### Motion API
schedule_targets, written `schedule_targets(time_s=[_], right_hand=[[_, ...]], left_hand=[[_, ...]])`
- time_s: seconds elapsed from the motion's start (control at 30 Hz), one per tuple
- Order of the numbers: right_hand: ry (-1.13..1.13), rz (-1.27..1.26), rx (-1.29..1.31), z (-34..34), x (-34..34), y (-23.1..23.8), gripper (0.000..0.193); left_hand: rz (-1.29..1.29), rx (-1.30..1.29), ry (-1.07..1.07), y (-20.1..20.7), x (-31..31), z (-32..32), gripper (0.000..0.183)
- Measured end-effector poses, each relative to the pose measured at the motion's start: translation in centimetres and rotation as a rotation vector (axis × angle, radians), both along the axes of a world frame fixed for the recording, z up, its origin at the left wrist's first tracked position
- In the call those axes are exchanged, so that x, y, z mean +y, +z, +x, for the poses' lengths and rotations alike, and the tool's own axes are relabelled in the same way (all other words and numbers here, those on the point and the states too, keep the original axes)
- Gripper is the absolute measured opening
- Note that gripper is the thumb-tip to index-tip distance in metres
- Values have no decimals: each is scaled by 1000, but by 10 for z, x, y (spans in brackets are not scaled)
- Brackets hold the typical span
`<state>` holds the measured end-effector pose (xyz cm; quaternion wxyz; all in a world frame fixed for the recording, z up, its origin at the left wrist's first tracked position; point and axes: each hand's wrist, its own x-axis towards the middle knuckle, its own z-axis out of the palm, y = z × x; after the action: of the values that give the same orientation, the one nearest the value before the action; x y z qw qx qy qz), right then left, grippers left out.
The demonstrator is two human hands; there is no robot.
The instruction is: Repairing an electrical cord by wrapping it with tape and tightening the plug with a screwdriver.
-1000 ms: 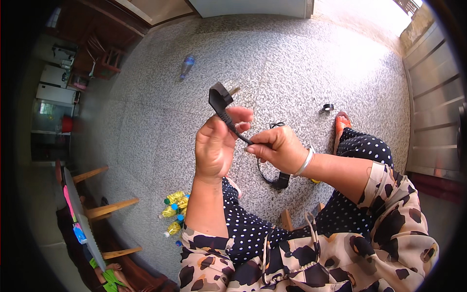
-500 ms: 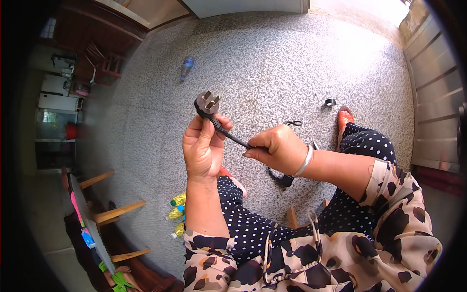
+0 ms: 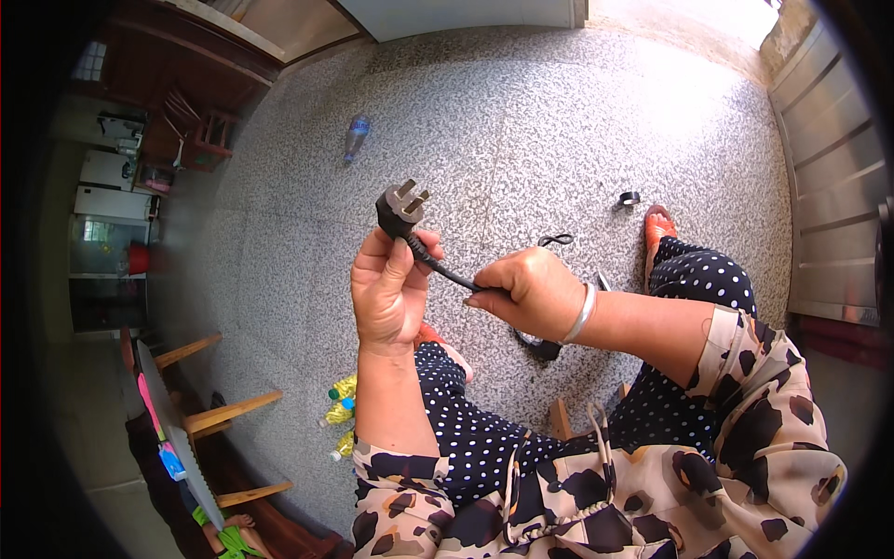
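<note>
A black power plug (image 3: 400, 207) with flat metal prongs points up and away from me. My left hand (image 3: 389, 289) pinches it just below its head, where the ribbed collar meets the cord. The black cord (image 3: 452, 275) slants down to the right. My right hand (image 3: 533, 289), a silver bangle at its wrist, closes thumb and fingers on that cord, a short way from the plug. Below the right hand, a black piece (image 3: 540, 347) lies on the floor, partly hidden. A black cord loop (image 3: 556, 239) shows just beyond this hand.
A roll of black tape (image 3: 628, 198) lies near my right foot. Farther off on the speckled floor is a clear plastic bottle (image 3: 357, 138). Several bottles of yellow liquid (image 3: 344, 413) stand or lie by my left forearm. At far left is a wooden-legged table (image 3: 182, 438); a metal door (image 3: 838, 186) borders the right.
The plug has tilted slightly, its prongs shifting a little to the right. Both hands keep their grip and have dropped very slightly in the view.
</note>
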<state>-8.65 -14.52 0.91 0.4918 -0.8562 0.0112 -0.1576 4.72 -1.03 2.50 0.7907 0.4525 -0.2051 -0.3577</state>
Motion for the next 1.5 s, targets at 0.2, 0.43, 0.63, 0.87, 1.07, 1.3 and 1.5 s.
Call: schedule_targets(time_s=[0.2,0.43,0.63,0.87,1.07,1.3,1.5], right_hand=[[31,368,97,-1,4,-1,13],[138,1018,71,10,-6,0,13],[328,1472,-83,14,-33,12,16],[269,1459,-441,14,-100,42,18],[51,1561,-636,-4,-155,34,18],[-87,1654,-989,-33,-199,38,21],[-51,1735,-969,-51,-224,34,19]], left_hand=[[-36,99,10,-9,-9,-6,31],[70,132,-92,-3,-11,-11,42],[182,-190,-426,-7,-18,-27,42],[746,-610,-434,-5,-17,-24,21],[398,-240,-389,-7,-4,-19,15],[543,-180,-558,1,6,-22,18],[474,-174,-490,11,25,-2,18]])
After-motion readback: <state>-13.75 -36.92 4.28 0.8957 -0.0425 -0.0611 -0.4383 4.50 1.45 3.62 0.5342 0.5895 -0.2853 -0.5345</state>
